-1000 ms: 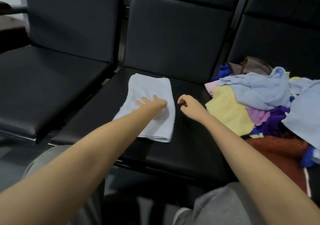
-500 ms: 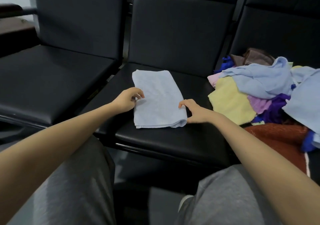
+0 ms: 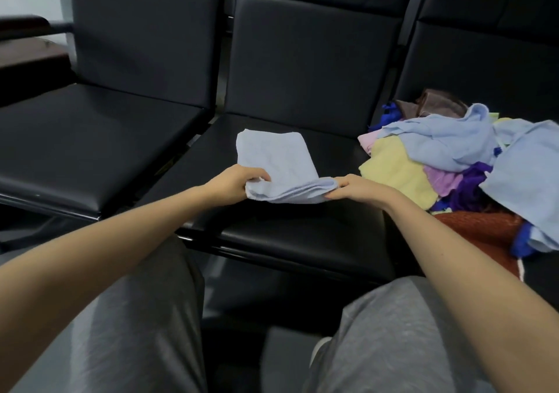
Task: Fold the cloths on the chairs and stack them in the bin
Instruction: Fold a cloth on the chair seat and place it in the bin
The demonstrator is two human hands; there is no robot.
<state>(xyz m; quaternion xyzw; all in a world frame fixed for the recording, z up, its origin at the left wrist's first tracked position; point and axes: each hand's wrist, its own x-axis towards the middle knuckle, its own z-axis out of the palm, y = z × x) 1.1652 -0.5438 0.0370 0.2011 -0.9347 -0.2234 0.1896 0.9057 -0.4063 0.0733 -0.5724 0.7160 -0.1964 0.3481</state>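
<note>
Obs.: the pale blue folded cloth [image 3: 278,162] lies on the seat of the middle black padded chair [image 3: 302,232]. Its far part is flat and its near edge is raised off the seat. Your left hand [image 3: 233,184] pinches the near left corner, thumb on top. Your right hand [image 3: 360,188] grips the near right corner, fingers curled round the layered edge.

Just beside it, on the right chair's seat, is a heap of loose mixed cloths [image 3: 453,150]. It has pale blue on top, a yellow cloth [image 3: 393,171] toward the middle chair, and a rust-red knitted cloth [image 3: 478,232] at the near edge. The left black chair [image 3: 90,138] stands well apart. Your grey trousers [image 3: 136,332] are nearest the camera.
</note>
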